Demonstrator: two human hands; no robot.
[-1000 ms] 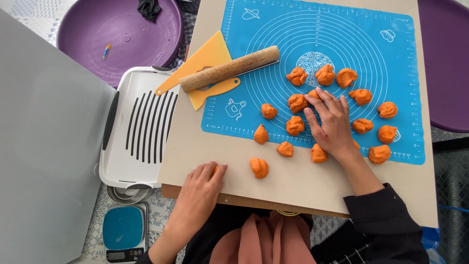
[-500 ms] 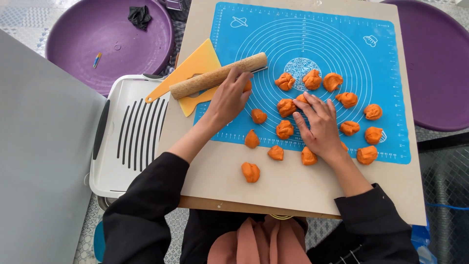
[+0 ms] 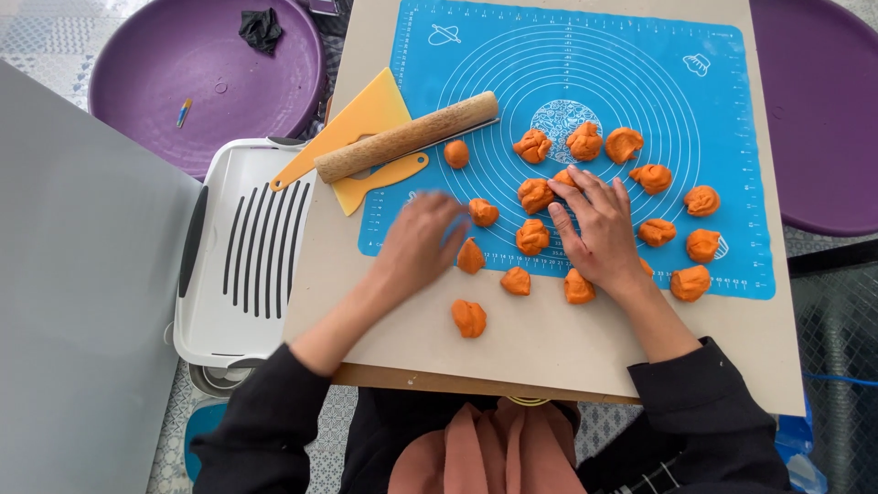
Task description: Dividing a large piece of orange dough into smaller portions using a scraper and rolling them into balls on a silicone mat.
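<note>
A beige work board fills the centre of the view, its near edge running toward 6 o'clock. At 11 o'clock a large round purple basin sits on a pale patterned tile floor, with a crumpled black scrap and a small coloured stick inside it. At 2 o'clock another purple basin shows at the edge. At 9 o'clock a flat grey panel covers the left side, and beside it lies a white tray with dark slots. Dark mesh flooring shows at 4 o'clock. The light is soft and even.
</note>
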